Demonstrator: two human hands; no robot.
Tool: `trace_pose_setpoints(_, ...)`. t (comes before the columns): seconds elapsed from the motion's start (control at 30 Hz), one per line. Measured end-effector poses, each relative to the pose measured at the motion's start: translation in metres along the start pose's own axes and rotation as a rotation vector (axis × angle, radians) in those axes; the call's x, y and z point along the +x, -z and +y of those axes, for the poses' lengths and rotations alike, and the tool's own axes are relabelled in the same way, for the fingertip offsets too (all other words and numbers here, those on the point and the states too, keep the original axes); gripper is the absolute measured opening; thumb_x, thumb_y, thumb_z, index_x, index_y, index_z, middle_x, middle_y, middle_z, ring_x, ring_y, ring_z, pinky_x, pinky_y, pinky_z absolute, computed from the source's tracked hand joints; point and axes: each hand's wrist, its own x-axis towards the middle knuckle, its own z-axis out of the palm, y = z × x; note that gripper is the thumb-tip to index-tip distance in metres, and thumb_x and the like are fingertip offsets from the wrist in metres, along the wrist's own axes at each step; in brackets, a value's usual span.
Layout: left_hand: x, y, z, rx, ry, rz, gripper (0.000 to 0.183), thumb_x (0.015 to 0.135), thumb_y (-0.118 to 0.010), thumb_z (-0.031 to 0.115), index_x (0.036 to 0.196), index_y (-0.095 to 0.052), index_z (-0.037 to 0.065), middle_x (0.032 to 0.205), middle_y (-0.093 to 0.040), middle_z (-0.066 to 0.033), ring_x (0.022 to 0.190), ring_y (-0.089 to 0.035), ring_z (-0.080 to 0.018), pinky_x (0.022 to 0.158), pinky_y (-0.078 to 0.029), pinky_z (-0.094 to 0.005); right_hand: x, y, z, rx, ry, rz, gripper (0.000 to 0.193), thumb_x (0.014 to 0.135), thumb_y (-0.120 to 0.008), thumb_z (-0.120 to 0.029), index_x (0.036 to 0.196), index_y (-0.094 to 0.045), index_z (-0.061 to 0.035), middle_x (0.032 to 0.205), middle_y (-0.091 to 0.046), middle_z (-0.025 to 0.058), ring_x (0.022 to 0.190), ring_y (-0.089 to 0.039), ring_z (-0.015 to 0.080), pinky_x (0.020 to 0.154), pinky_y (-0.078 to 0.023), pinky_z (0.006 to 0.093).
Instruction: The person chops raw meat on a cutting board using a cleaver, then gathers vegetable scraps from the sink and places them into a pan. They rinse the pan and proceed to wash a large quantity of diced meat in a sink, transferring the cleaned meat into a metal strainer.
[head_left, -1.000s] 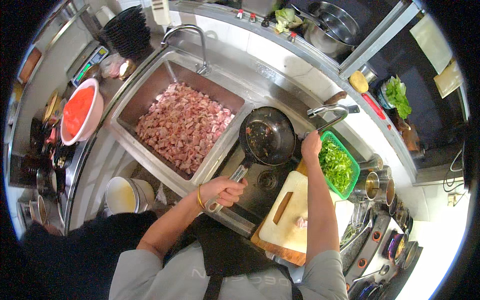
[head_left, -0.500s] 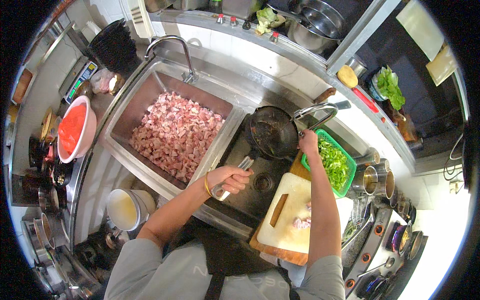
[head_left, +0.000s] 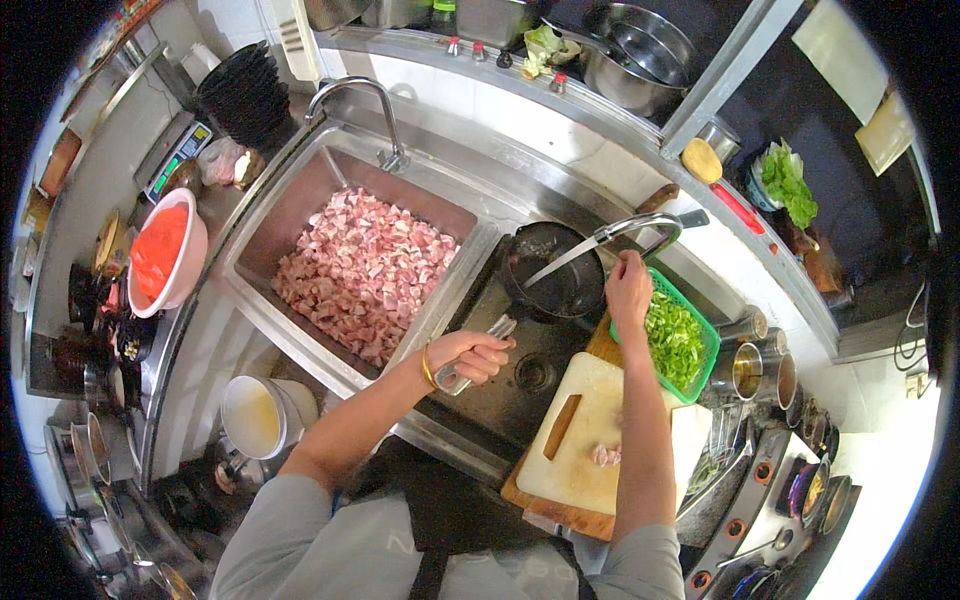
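My left hand (head_left: 470,360) is closed around the metal handle of a dark frying pan (head_left: 572,272), which is tilted over the right sink basin (head_left: 470,395). A stream of water runs from the curved faucet (head_left: 645,222) into the pan. Close below that faucet is my right hand (head_left: 628,295), its fingers curled together; whatever is between them is hidden. Beside it sits a green basket (head_left: 713,345) of chopped green vegetable (head_left: 675,340). Beneath my right forearm lies a white cutting board (head_left: 575,475) with a few small meat pieces (head_left: 606,455).
The left basin (head_left: 265,245) is heaped with cut raw meat (head_left: 370,265) under a second faucet (head_left: 393,155). A pink bowl (head_left: 195,265) with red contents and a white bucket (head_left: 290,410) are at left. Metal pots (head_left: 775,370) and a stove (head_left: 745,500) stand at right.
Water now streams from the faucet into the pan, where none showed before. My right hand has shifted slightly from beside the pan's rim. My left hand keeps its grip on the handle.
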Motion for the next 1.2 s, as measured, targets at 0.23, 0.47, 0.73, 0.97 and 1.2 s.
trace_pose_setpoints(0.23, -0.003, 0.004, -0.013, 0.05, 0.06, 0.031, 0.011, 0.104, -0.045, 0.018, 0.094, -0.046, 0.014, 0.06, -0.033, 0.008, 0.041, -0.027, -0.0029, 0.035, -0.02, -0.0202, 0.014, -0.069, -0.078, 2.028, -1.165, -0.442, 0.021, 0.098, -0.044, -0.018, 0.093, -0.054, -0.0006, 0.073, -0.056, 0.0078, 0.056, -0.054, 0.0189, 0.046, -0.044, 0.0274)
trace_pose_setpoints(0.47, -0.031, 0.026, -0.041, 0.19, -0.038, 0.094, 0.01, 0.103, -0.047, 0.021, 0.112, -0.052, 0.02, 0.06, -0.033, 0.0076, 0.041, -0.03, -0.0053, 0.034, -0.023, -0.023, -0.001, -0.032, -0.033, 0.209, 0.088, -0.132, 0.019, 0.093, -0.059, -0.017, 0.104, -0.065, -0.0031, 0.081, -0.069, 0.0041, 0.073, -0.064, 0.0166, 0.062, -0.053, 0.0277)
trace_pose_setpoints(0.73, -0.025, 0.016, -0.03, -0.241, -0.026, -0.014, 0.018, 0.105, -0.04, 0.018, 0.105, -0.052, 0.004, 0.061, -0.034, 0.0064, 0.039, -0.026, -0.0022, 0.033, -0.02, -0.0184, -0.01, 0.037, 0.023, 0.019, -0.05, 0.045, 0.016, 0.088, -0.061, -0.014, 0.1, -0.063, -0.0021, 0.09, -0.068, 0.0197, 0.081, -0.067, 0.036, 0.073, -0.053, 0.0431)
trace_pose_setpoints(0.97, -0.022, 0.033, -0.04, 0.569, -0.062, 0.468, 0.014, 0.092, -0.057, 0.013, 0.105, -0.053, 0.012, 0.065, -0.045, -0.0019, 0.048, -0.044, -0.0128, 0.041, -0.036, -0.0333, -0.003, -0.004, 0.024, -0.355, 0.12, -0.097, 0.029, 0.083, -0.068, -0.018, 0.106, -0.058, -0.003, 0.1, -0.065, 0.0201, 0.094, -0.064, 0.0378, 0.081, -0.052, 0.0481)
trace_pose_setpoints(1.2, -0.031, 0.043, -0.063, 1.859, -0.628, 1.186, 0.033, 0.08, -0.059, 0.007, 0.105, -0.041, -0.003, 0.078, -0.06, -0.0337, 0.08, -0.06, -0.0524, 0.071, -0.047, -0.0589, 0.01, -0.035, 0.03, -0.56, 0.161, -0.163, 0.013, 0.081, -0.067, -0.02, 0.084, -0.065, -0.0078, 0.081, -0.07, 0.0158, 0.076, -0.07, 0.0358, 0.069, -0.056, 0.0459)
